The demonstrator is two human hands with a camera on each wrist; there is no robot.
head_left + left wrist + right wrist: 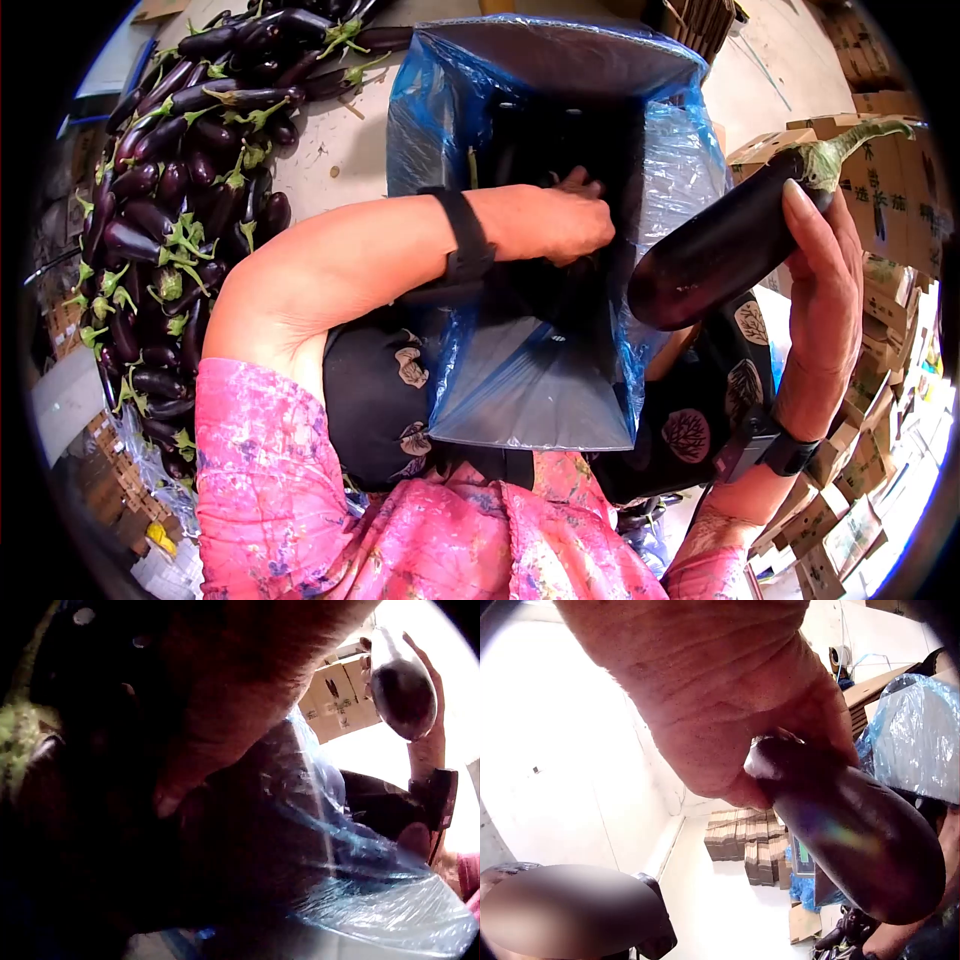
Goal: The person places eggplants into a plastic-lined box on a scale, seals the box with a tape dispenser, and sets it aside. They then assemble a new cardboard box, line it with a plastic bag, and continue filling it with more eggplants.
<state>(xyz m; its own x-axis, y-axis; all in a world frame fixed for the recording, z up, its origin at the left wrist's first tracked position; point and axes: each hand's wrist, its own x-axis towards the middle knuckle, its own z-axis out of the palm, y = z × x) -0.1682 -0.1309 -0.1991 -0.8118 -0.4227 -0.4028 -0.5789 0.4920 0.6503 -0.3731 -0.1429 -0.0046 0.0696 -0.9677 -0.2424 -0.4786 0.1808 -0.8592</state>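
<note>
A large dark purple eggplant (715,245) with a green stem is held up beside the box by my right hand (825,270). The thumb lies along its upper end near the green cap, and the rounded end points down and left. Inside the box lined with blue plastic (670,165), my left hand (570,222) reaches down with its fingers bent. Deep shadow fills the box and hides what lies under that hand, so I cannot tell whether it grips anything. A pale green stem (26,742) shows close by in the left wrist view.
A big heap of eggplants (165,215) covers the floor on the left. Printed cardboard boxes (890,200) are stacked along the right. The liner's front flap (540,400) spreads toward my lap, over dark patterned cloth (385,390).
</note>
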